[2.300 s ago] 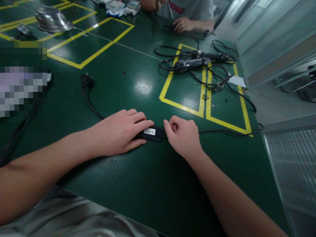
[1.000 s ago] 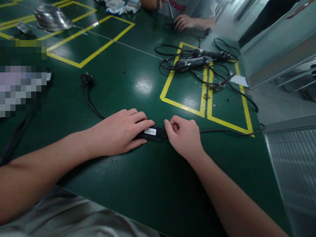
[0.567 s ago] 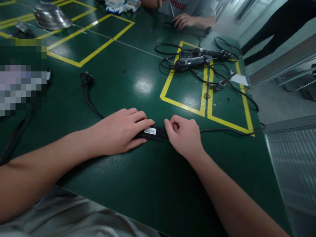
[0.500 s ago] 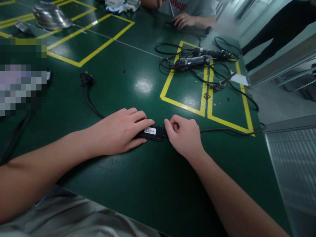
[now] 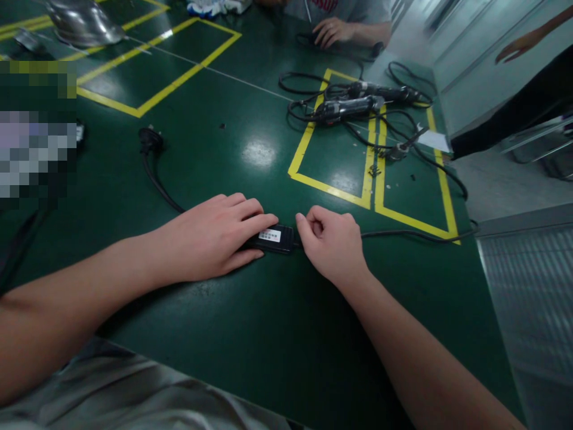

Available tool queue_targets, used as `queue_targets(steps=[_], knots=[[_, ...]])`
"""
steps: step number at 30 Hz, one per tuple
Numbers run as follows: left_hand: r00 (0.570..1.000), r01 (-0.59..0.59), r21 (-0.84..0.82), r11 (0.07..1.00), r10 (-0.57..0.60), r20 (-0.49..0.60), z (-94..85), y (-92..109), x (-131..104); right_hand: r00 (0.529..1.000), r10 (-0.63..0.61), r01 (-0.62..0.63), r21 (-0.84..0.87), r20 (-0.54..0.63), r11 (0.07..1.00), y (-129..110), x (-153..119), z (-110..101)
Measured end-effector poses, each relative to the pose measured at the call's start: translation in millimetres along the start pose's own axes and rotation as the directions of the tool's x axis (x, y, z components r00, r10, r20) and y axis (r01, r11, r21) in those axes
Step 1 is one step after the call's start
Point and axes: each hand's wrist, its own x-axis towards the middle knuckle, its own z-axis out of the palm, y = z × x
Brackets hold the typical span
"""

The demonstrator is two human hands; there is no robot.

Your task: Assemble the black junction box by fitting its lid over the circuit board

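My left hand point(image 5: 217, 236) lies over a black power adapter point(image 5: 286, 239), thumb on the near side and fingers across its top. A white label with dark print shows on the adapter's right part; the rest is hidden under the hand. From the adapter's left a black cord runs to a plug point(image 5: 151, 140) lying on the green table. My right hand point(image 5: 331, 239) is closed around the black cable point(image 5: 403, 233) just right of the adapter. That cable runs on toward the table's right edge.
Two black electric screwdrivers point(image 5: 349, 108) with tangled cords lie beyond my right hand, among yellow tape lines. A metal plug point(image 5: 396, 152) and small screws are near them. Across the table rests another person's hand point(image 5: 333, 31). A shiny metal part point(image 5: 83, 24) stands far left.
Both my hands keep their holds on the adapter and cable. The view has shifted slightly. At the far right, the standing person has moved, and a hand now shows there.
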Motion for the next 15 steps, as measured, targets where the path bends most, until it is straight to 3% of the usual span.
queue_targets(steps=[15], knots=[[1.0, 0.018, -0.021, 1.0, -0.017, 0.012, 1.2, 0.0, -1.3, 1.0, 0.005, -0.005, 0.004, -0.008, 1.0, -0.1, -0.7, 0.0]])
